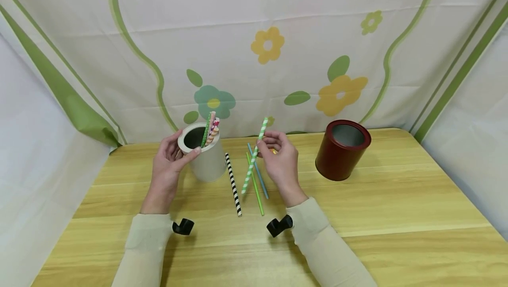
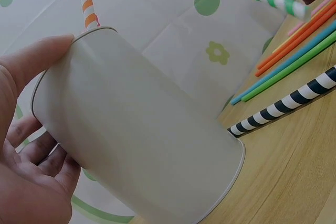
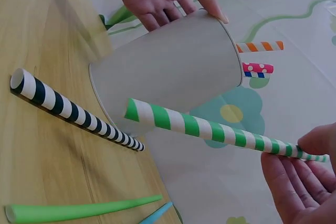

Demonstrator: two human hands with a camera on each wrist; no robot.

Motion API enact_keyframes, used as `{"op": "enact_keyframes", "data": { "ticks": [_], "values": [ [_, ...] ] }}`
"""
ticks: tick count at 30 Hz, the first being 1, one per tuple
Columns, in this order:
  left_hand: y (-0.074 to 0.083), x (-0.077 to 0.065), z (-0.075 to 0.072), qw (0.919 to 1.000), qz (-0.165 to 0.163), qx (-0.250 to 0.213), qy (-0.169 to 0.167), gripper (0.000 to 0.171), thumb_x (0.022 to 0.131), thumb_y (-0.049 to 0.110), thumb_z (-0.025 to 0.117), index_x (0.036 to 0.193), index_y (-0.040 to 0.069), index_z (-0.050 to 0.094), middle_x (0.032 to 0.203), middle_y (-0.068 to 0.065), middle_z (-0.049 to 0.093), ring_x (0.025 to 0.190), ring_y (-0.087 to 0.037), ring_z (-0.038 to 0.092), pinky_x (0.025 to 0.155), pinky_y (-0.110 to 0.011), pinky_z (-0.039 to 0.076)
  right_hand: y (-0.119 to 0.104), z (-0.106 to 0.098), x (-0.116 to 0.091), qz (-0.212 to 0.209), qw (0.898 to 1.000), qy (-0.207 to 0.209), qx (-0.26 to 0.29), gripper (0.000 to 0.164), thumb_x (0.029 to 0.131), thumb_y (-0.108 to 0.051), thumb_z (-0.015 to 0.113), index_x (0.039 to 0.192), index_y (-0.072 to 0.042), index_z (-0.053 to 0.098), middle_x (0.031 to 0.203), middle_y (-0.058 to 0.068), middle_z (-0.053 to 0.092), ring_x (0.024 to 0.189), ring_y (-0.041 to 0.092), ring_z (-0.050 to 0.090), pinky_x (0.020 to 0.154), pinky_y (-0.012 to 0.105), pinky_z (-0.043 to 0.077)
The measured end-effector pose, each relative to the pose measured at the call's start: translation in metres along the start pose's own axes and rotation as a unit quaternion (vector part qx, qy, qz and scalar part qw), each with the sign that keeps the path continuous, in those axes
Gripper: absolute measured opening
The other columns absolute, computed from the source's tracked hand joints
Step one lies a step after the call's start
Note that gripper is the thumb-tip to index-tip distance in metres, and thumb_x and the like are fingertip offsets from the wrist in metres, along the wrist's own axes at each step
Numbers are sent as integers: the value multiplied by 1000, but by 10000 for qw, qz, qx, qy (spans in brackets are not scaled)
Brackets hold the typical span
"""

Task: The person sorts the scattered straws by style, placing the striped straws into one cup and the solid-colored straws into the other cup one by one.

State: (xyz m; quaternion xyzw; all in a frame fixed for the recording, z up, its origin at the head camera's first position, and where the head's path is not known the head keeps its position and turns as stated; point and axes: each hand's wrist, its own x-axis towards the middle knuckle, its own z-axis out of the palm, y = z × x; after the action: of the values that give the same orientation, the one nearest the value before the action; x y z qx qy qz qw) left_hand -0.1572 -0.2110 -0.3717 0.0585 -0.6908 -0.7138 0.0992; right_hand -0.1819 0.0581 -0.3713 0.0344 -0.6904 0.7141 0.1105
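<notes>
My left hand (image 1: 166, 170) holds a white can (image 1: 208, 163) at its upper left side, the thumb at the rim and the fingers curled against the wall. Several patterned paper straws (image 1: 212, 130) stand in this can, leaning to its right side; their lower ends are hidden. Between thumb and fingertips, my right hand (image 1: 279, 157) pinches a green-and-white striped paper straw (image 1: 254, 159) near its upper end. That straw is tilted above the table, right of the can. A black-and-white striped straw (image 1: 233, 183) lies beside the can's base.
A green straw (image 1: 257, 194) and a blue straw (image 1: 259, 174) lie beneath the held one. Orange straws (image 2: 294, 40) lie farther right. A dark red can (image 1: 337, 154) stands at the right. Behind the wooden table (image 1: 397, 203) hangs a flowered curtain (image 1: 301, 53).
</notes>
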Motion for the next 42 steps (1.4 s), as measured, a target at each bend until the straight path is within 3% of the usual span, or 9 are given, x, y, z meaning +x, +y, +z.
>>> {"op": "enact_keyframes", "data": {
  "ticks": [5,13,20,30,39,42],
  "values": [
    [1,0,0,10000,-1,-9,14,78,96,6,81,163,16,42,171,-5,44,159,-20,38,138,-39,26,-5,-1,0,-189,9990,186,358,27,99,-3,73,125,0,65,114,14,70,98,17,70,88,38,69],
    [2,0,0,10000,14,-33,-14,78,96,6,81,163,15,41,170,-5,45,159,-20,38,138,-39,26,-13,-2,0,-586,9937,287,913,23,100,-1,72,122,2,65,112,10,68,101,18,70,88,28,68],
    [3,0,0,10000,27,-40,-1,78,96,4,81,163,15,42,170,-5,46,158,-20,39,138,-39,27,-20,0,-3,-1052,9884,305,1053,23,101,2,71,123,6,64,115,11,69,104,18,71,95,31,67],
    [0,-2,-1,10000,-48,-21,-4,79,96,3,80,163,14,40,170,-7,44,159,-20,39,137,-38,27,-31,-4,-6,-1309,9818,317,1338,24,100,4,71,123,5,63,114,9,70,104,20,74,94,33,67],
    [-1,-2,-2,10000,-75,-3,38,80,95,4,81,164,15,41,171,-7,44,160,-20,38,138,-38,26,-66,13,-1,-1914,9634,84,1873,26,99,10,69,123,5,62,108,3,70,99,17,75,93,35,68],
    [0,-1,-1,10000,-46,-10,28,80,95,4,81,163,14,41,170,-7,45,159,-21,39,138,-39,27,-78,23,0,-2077,9613,20,1812,26,99,9,69,124,6,61,109,4,70,100,17,75,93,35,68]
  ]
}}
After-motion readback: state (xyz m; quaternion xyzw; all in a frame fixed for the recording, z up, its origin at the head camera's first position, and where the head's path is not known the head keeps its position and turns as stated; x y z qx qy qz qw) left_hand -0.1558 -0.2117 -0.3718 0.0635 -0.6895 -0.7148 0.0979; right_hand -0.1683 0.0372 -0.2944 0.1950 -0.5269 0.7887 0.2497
